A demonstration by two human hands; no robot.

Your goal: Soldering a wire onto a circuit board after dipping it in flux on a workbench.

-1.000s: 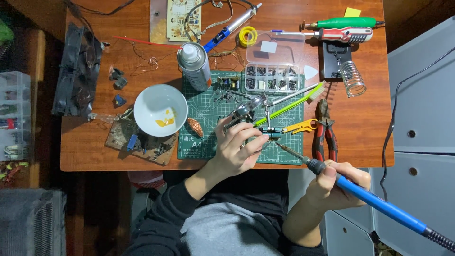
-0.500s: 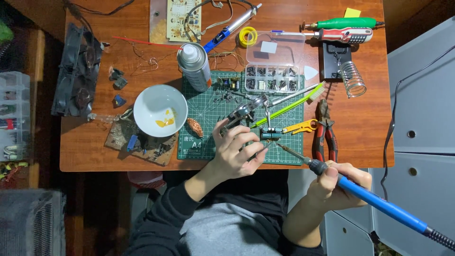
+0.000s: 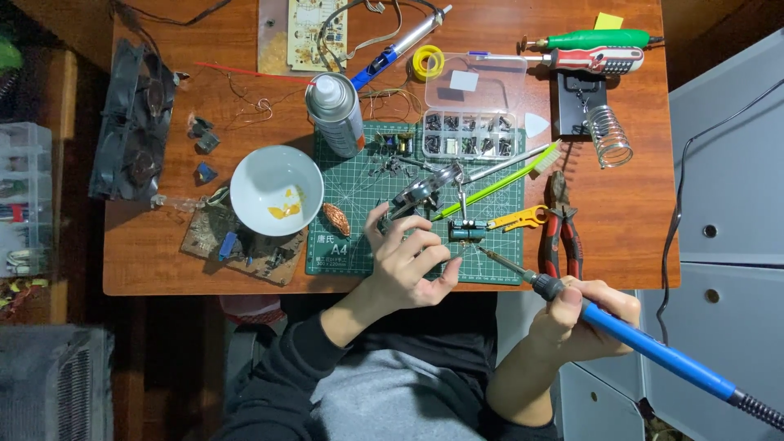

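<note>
My right hand (image 3: 584, 318) grips a blue-handled soldering iron (image 3: 653, 349) just off the desk's front edge, its tip pointing up-left toward a small dark component (image 3: 468, 232) held in a helping-hands clamp stand (image 3: 433, 188). My left hand (image 3: 408, 263) rests on the green cutting mat (image 3: 359, 204), fingers pinched near the clamp stand and the component; what it pinches is too small to make out. A green-handled brush (image 3: 498, 184) lies slantwise across the mat behind the clamp.
A white bowl (image 3: 276, 190), a spray can (image 3: 336, 114), a clear parts box (image 3: 469, 110), red pliers (image 3: 562, 233), yellow strippers (image 3: 523, 219), a coiled iron stand (image 3: 608, 135), screwdrivers (image 3: 596, 49), circuit boards (image 3: 245, 245) and black fans (image 3: 135, 122) crowd the wooden desk (image 3: 621, 204).
My left hand has shifted a little nearer the front edge, fingers still at the clamp. The soldering iron has barely moved.
</note>
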